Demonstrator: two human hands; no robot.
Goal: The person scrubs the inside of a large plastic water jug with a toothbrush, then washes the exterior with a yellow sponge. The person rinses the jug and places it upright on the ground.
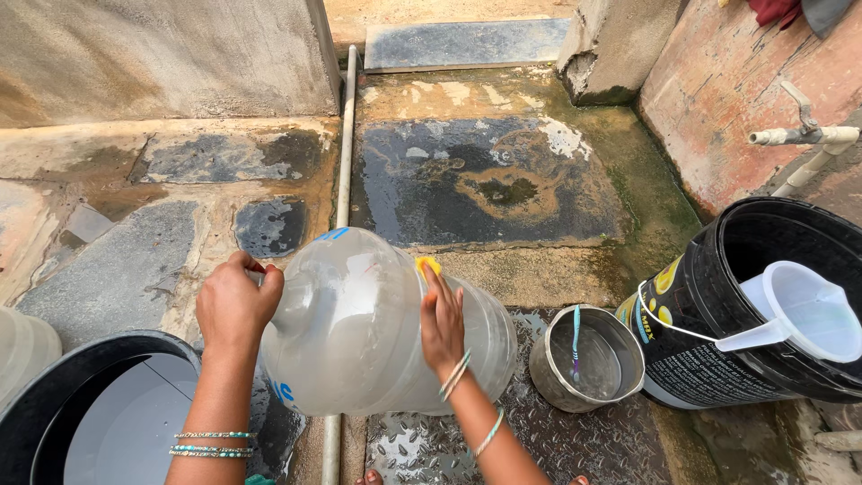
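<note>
We note the wet stone floor (485,180) of an outdoor wash area, stained and patched with green. A thin white pipe (345,135) runs along it toward us.

Large clear plastic water jug (359,332): tilted on its side above the floor, neck toward the left, directly in front of us. The wall looks cloudy and wet; we cannot tell how much of it has been scrubbed.

Black bucket (718,332), right, under a white tap (804,135); a white plastic jug (808,314) sits in its mouth. Second black tub (54,386), lower left, holding pale water. Small steel pot (588,359) just right of the water jug, with a toothbrush standing inside.

Left hand (235,305): clenched around the jug's neck, steadying it. Right hand (442,319): pressed flat on the jug's side, pinning a small yellow scrub pad (428,265) under the fingertips.

Judgement: outer scrubbing appears under way; rinsing is not yet evident.
</note>
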